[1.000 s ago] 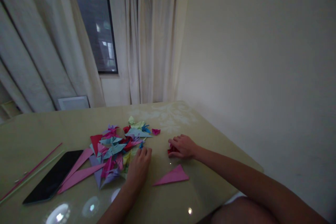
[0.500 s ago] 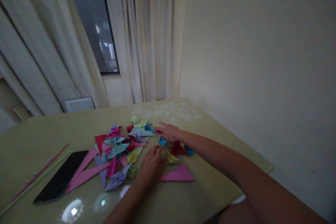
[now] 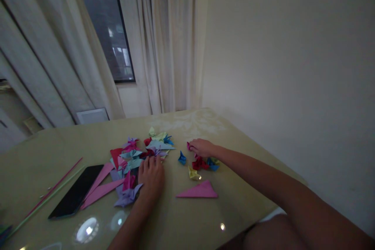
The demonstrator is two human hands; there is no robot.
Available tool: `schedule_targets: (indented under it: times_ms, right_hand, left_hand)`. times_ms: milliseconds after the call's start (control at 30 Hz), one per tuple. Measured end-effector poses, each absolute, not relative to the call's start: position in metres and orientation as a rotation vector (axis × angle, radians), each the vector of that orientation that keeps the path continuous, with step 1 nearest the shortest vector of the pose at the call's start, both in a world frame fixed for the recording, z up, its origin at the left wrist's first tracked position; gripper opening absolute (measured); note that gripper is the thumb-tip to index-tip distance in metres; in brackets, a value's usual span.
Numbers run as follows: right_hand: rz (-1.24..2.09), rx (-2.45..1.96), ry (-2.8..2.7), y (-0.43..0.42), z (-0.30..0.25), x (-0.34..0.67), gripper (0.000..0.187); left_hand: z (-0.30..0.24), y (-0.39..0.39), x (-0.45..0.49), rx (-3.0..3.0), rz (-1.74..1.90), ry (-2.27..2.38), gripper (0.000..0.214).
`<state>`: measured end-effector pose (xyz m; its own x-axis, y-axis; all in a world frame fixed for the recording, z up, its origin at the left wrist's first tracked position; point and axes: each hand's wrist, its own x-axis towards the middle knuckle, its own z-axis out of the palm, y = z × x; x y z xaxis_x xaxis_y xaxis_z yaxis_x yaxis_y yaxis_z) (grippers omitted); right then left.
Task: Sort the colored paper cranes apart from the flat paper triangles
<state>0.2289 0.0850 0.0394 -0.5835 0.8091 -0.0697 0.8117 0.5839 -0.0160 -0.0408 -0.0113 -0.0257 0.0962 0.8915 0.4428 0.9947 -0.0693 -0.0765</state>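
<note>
My left hand (image 3: 151,175) lies flat, fingers stretched out, on the near right side of a heap of folded coloured paper pieces (image 3: 137,154) on a glossy table (image 3: 58,148). My right hand (image 3: 202,147) is curled with its fingertips pinched on a small magenta paper piece (image 3: 188,146). Right below that hand lie small folded pieces: a blue one (image 3: 182,159), a red one (image 3: 199,163), a yellow one (image 3: 193,173) and another blue one (image 3: 212,164). A pink paper triangle (image 3: 199,190) lies flat nearer me.
A dark phone (image 3: 76,191) lies at the left, partly under long pink paper triangles (image 3: 98,187). Thin pink and green sticks (image 3: 49,191) lie further left. Curtains (image 3: 164,39) and a window (image 3: 99,19) stand behind the table; its right edge (image 3: 272,156) runs close to the wall.
My right hand went from the red piece up to the heap's far edge and came back right with a magenta piece. My left hand slid onto the heap. Several small pieces now lie apart.
</note>
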Motion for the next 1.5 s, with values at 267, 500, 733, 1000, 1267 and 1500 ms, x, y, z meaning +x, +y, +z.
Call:
schedule_targets:
  times_ms: [267, 500, 733, 1000, 1267, 1500]
  right_hand:
    - [0.031, 1.513, 2.845, 0.063, 0.036, 0.215, 0.051]
    - [-0.152, 1.126, 3.011, 0.052, 0.028, 0.208, 0.047]
    - [0.01, 1.027, 3.07, 0.043, 0.025, 0.217, 0.035]
    - [-0.011, 1.12, 3.04, 0.043, 0.031, 0.226, 0.034]
    - [-0.132, 1.382, 3.109, 0.036, 0.041, 0.243, 0.034]
    - [-0.179, 1.447, 3.045, 0.032, 0.031, 0.242, 0.046]
  left_hand:
    - [-0.021, -0.002, -0.043, -2.283, -0.553, -1.784, 0.039]
    - [-0.018, 0.001, -0.047, -2.305, -0.497, -1.917, 0.033]
    - [-0.018, -0.006, -0.036, -2.278, -0.575, -1.75, 0.04]
    - [-0.024, -0.001, -0.032, -2.423, -0.459, -1.645, 0.047]
    - [-0.022, -0.002, -0.024, -2.637, -0.625, -1.415, 0.056]
    - [-0.021, -0.015, -0.005, -2.797, -0.573, -1.239, 0.057]
